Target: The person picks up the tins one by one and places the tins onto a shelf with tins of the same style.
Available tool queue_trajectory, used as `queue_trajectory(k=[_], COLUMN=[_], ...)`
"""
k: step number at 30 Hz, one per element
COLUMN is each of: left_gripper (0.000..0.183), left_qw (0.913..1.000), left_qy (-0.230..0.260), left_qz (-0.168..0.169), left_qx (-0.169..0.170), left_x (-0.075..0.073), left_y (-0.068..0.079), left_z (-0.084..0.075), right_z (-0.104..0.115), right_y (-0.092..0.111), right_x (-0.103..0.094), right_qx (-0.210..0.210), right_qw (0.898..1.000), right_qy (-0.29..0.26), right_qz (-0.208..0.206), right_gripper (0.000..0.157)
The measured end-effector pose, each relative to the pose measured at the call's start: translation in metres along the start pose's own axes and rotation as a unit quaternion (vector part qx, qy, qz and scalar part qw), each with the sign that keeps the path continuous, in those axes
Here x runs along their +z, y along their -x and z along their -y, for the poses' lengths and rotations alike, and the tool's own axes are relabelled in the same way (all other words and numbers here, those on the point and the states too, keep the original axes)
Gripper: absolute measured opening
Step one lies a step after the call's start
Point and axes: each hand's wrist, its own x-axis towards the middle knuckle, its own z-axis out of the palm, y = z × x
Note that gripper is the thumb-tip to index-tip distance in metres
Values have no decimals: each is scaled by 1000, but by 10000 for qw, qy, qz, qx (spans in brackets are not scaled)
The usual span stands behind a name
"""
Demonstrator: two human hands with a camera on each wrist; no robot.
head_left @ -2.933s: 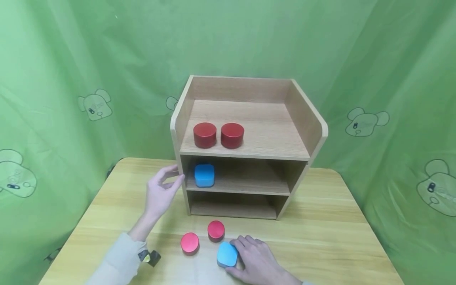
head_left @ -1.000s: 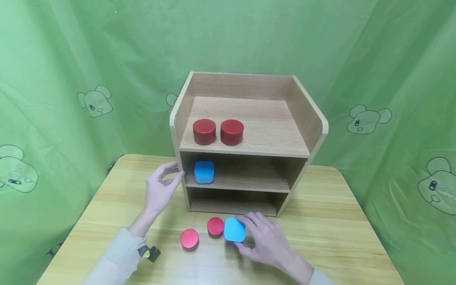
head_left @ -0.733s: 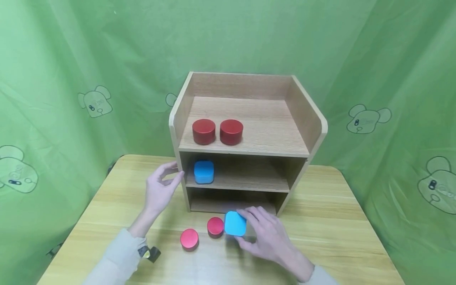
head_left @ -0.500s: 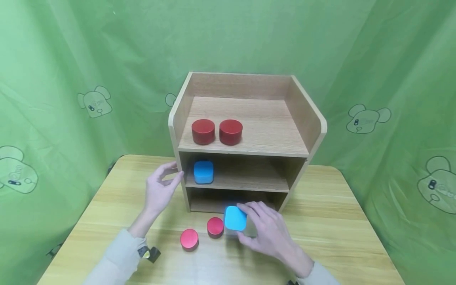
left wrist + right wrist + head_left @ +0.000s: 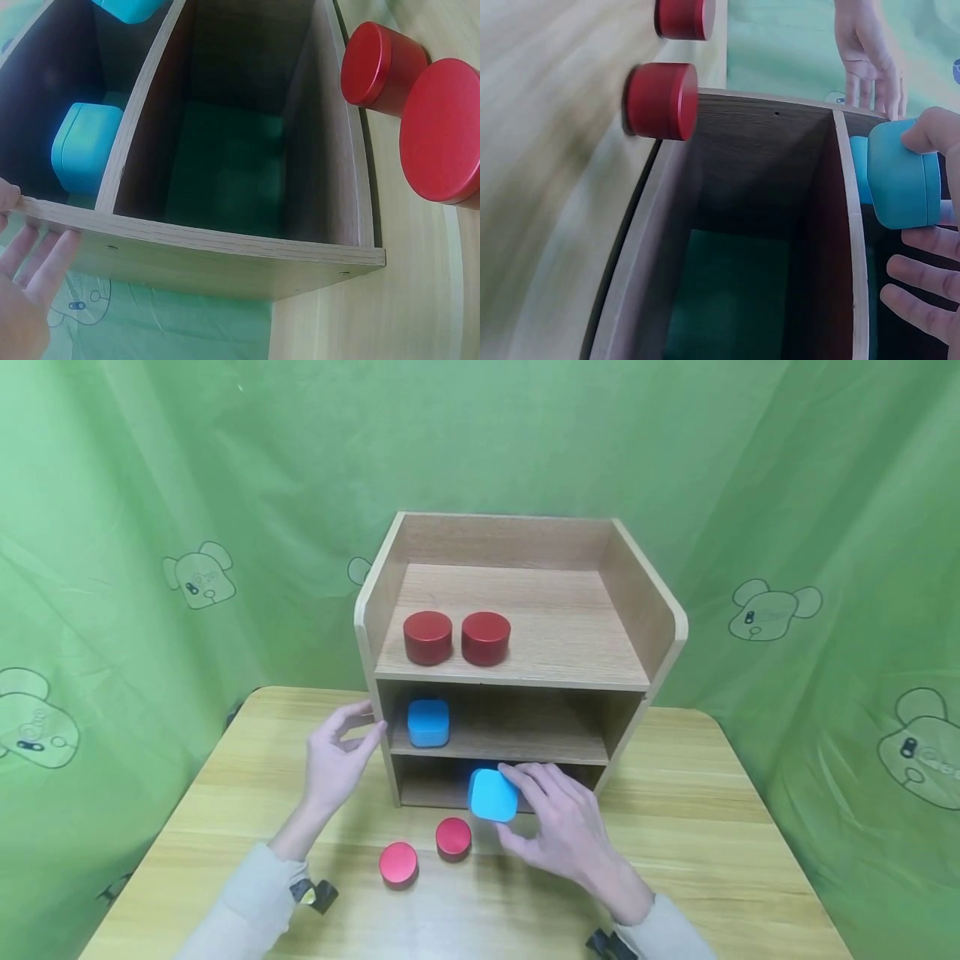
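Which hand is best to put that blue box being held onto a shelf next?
Probably the right hand: its fingers and thumb grip the held blue box at the front of the shelf unit. The left hand holds no box and is at the unit's left side.

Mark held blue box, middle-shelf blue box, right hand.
Held blue box [image 5: 493, 796]: head view, camera-facing side.
Middle-shelf blue box [image 5: 428, 722]: head view, top face.
Right hand [image 5: 562, 827]: head view, back of the hand.
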Motion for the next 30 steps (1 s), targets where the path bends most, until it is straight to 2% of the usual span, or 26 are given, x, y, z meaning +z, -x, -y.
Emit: queue_trajectory(k=[11,21,30], left_gripper=[38,38,38], left_qw=[10000,9999,10000], left_qy=[71,69,48], left_qz=[-6,-8,5], left_qx=[35,92,73], left_x=[0,0,0], left_y=[0,0,0], left_z=[0,1,1], right_z=[-4,-11,-16], right_y=[-17,-33,-44], right_x=[0,-1,8], right_qx=[0,204,109], right_qw=[9995,9989,9982], right_qy=[191,377,538], right_qz=[-248,195,238], right_gripper=[59,70,69])
